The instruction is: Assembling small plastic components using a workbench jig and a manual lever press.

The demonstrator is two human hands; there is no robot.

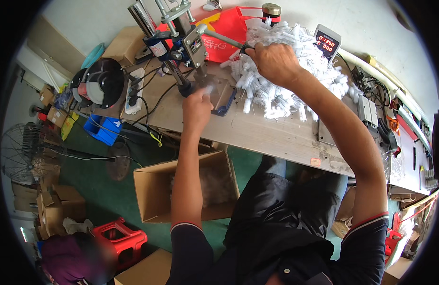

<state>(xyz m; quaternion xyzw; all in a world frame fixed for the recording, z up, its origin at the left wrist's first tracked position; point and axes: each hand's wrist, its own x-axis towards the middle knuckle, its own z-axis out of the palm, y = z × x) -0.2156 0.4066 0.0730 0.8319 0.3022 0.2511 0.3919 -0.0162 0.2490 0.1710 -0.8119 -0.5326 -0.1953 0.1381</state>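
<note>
My right hand (pixel 276 62) is wrapped round the end of the lever (pixel 224 37) of a bench hand press (pixel 193 47). The lever reaches out to the right from the press head. Low at the press base (pixel 224 95), my left hand (pixel 197 110) is closed, its fingertips pinching a small whitish piece (pixel 209 89) under the ram. That piece is blurred and partly hidden by the fingers. To the right, beneath and beyond my right forearm, lies a big heap of small white ribbed plastic pieces (pixel 271 90) on the table (pixel 262 135).
A digital counter (pixel 327 42) with red digits stands behind the heap. Left of the press are a power strip (pixel 134 92), cables and a round dark machine (pixel 101 83). Below the table edge sits an open cardboard box (pixel 153 194) with pale pieces inside. A red stool (pixel 122 237) stands lower left.
</note>
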